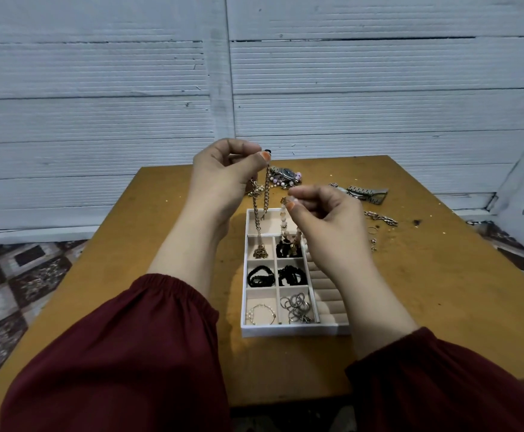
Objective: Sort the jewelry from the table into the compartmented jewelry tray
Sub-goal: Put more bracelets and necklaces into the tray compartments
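A white compartmented jewelry tray (pixel 281 331) lies in the middle of the table. My left hand (pixel 223 173) is raised above its far end and pinches a gold chain (pixel 266 194), which hangs down with its lower end in a tray compartment. My right hand (pixel 326 216) pinches one end of a pale beaded bracelet (pixel 284 220) that dangles over the tray's upper compartments. The tray holds black hair ties (pixel 260 276), silver rings (pixel 296 307) and a pearl bracelet (pixel 260 313).
On the table behind the tray lie a watch with pink beads (pixel 287 175), a metal watch band (pixel 367 193), a gold chain link piece (pixel 380 218) and small rings (pixel 372 231). The wooden table (pixel 161 244) stands against a white panelled wall; patterned floor shows at left.
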Available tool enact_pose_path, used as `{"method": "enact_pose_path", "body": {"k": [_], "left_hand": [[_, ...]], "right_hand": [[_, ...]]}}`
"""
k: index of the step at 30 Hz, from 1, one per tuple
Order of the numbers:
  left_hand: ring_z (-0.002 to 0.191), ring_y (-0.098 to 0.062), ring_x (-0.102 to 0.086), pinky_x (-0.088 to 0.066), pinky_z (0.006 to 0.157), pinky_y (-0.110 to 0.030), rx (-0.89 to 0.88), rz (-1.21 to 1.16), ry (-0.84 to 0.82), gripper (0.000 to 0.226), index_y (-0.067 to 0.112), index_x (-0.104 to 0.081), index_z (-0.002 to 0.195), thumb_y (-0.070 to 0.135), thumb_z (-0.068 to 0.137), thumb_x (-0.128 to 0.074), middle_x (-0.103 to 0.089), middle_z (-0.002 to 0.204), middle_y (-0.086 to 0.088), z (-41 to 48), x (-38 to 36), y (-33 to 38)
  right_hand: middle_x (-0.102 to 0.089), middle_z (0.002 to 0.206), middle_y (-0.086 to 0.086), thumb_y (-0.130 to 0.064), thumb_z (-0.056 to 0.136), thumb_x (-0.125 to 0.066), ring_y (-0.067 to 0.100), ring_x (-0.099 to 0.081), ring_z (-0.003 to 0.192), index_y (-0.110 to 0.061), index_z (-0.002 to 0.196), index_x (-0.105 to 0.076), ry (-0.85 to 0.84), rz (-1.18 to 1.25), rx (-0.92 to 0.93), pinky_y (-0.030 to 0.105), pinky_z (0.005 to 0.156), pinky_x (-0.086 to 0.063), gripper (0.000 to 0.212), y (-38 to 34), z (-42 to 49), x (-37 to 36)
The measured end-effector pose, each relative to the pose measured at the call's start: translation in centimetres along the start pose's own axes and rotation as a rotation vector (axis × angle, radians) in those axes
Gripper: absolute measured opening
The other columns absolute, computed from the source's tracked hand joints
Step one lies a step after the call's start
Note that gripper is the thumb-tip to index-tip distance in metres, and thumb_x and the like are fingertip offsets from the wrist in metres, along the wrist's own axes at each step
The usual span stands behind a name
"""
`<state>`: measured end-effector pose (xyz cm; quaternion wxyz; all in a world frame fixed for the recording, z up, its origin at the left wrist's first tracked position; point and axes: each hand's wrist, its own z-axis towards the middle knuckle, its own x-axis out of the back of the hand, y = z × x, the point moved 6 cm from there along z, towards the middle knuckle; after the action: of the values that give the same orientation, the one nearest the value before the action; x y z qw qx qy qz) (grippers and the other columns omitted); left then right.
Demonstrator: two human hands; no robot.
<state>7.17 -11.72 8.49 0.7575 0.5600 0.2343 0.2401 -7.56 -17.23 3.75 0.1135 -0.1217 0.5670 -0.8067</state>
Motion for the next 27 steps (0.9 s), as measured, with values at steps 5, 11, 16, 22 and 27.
{"method": "enact_pose_path", "body": {"k": [5,11,16,22,27], "left_hand": [[0.055,-0.003,-0.053,-0.045,0.054,-0.014,0.024,-0.003,-0.010,0.014,0.015,-0.063,0.079,0.004,0.079,-0.071,-0.059,0.068,0.004,-0.3,0.0,-1.0],[0.058,-0.001,-0.055,-0.043,0.054,-0.013,0.045,-0.033,-0.008,0.016,0.015,-0.061,0.078,0.001,0.080,-0.070,-0.061,0.073,0.004,-0.7,0.2,-2.1],[0.053,-0.003,-0.050,-0.041,0.051,-0.014,0.077,-0.047,0.016,0.017,0.016,-0.062,0.076,0.001,0.080,-0.069,-0.058,0.066,0.004,-1.2,0.6,-3.1],[0.053,-0.005,-0.048,-0.040,0.050,-0.013,0.116,-0.050,0.024,0.018,0.016,-0.062,0.076,0.000,0.080,-0.068,-0.056,0.065,0.003,-1.8,0.4,-4.0],[0.049,-0.002,-0.049,-0.040,0.045,-0.012,0.163,-0.087,0.037,0.014,0.011,-0.061,0.083,-0.002,0.081,-0.066,-0.054,0.067,0.001,-2.6,0.3,-4.5]], "right_hand": [[-0.068,0.079,-0.003,-0.007,0.084,-0.068,0.009,-0.062,0.073,-0.027,0.086,-0.068,-0.001,0.007,0.005,0.024,0.069,-0.052,0.020,-0.1,-0.1,0.2],[-0.068,0.080,-0.004,-0.006,0.084,-0.067,0.009,-0.062,0.075,-0.027,0.085,-0.068,0.002,0.001,0.010,0.023,0.068,-0.051,0.021,-0.1,-0.3,0.5],[-0.067,0.079,-0.003,-0.005,0.085,-0.067,0.009,-0.062,0.073,-0.026,0.086,-0.068,0.000,0.001,-0.015,0.028,0.066,-0.054,0.022,0.1,-0.4,0.4],[-0.067,0.077,-0.005,-0.007,0.084,-0.068,0.006,-0.060,0.071,-0.026,0.085,-0.069,0.015,-0.004,-0.001,0.018,0.063,-0.047,0.019,0.0,-0.4,0.6],[-0.067,0.079,-0.004,-0.008,0.085,-0.068,0.006,-0.061,0.072,-0.025,0.087,-0.069,0.024,-0.002,-0.012,0.017,0.064,-0.049,0.018,0.0,-0.4,0.9]]}}
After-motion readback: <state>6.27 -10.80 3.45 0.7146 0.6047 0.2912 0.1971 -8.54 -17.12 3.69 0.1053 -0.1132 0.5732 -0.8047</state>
